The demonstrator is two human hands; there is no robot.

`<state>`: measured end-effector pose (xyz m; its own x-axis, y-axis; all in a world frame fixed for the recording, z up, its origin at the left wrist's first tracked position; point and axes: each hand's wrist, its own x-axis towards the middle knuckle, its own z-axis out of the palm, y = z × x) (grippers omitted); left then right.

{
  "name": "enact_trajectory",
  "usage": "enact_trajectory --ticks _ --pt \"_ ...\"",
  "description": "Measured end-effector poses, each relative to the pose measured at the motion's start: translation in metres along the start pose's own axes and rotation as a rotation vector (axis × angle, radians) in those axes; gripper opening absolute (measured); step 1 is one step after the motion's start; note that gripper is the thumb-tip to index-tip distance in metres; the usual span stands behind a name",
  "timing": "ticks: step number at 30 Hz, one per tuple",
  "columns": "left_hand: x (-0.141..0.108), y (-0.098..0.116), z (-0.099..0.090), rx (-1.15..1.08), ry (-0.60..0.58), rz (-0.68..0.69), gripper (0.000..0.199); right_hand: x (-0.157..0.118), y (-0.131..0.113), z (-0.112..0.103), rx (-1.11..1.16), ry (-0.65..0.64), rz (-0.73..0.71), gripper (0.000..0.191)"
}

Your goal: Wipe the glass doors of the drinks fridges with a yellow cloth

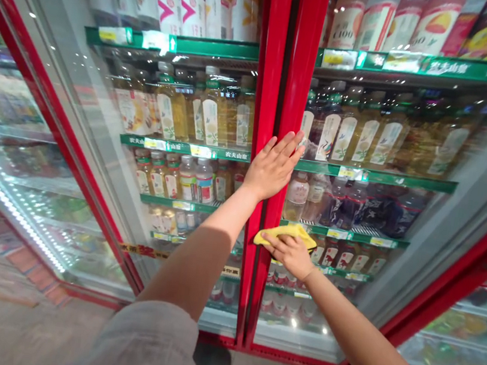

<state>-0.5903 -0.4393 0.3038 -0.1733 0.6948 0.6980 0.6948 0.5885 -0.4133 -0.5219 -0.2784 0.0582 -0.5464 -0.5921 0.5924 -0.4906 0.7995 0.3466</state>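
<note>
Fingers of the right hand (291,256) clamp the yellow cloth (292,230), likely light, soft, best held bunched. The left hand (271,167) rests, fingers apart, on the red frame (299,87).

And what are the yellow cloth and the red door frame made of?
The yellow cloth looks like soft, dull fabric, since it bunches up. The red door frame seems stiff and glossy, with straight edges and a shine: probably painted metal, maybe plastic.
</note>
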Motion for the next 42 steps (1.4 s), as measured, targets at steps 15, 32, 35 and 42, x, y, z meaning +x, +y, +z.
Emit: enact_trajectory --ticks 15,32,35,42 --pt "0.0 -0.005 0.004 -0.092 0.091 0.0 0.076 0.026 0.011 -0.038 -0.075 0.073 0.335 0.054" --pt "0.0 -0.016 0.01 -0.075 0.176 0.02 0.087 -0.082 0.037 0.007 -0.252 0.244 0.446 0.054" --pt "0.0 -0.016 0.008 -0.043 0.185 0.023 0.087 -0.051 0.089 -0.046 -0.291 0.332 0.356 0.048" --pt "-0.004 -0.016 0.006 0.084 0.168 0.028 0.085 0.069 0.149 -0.16 -0.294 0.555 0.654 0.06"
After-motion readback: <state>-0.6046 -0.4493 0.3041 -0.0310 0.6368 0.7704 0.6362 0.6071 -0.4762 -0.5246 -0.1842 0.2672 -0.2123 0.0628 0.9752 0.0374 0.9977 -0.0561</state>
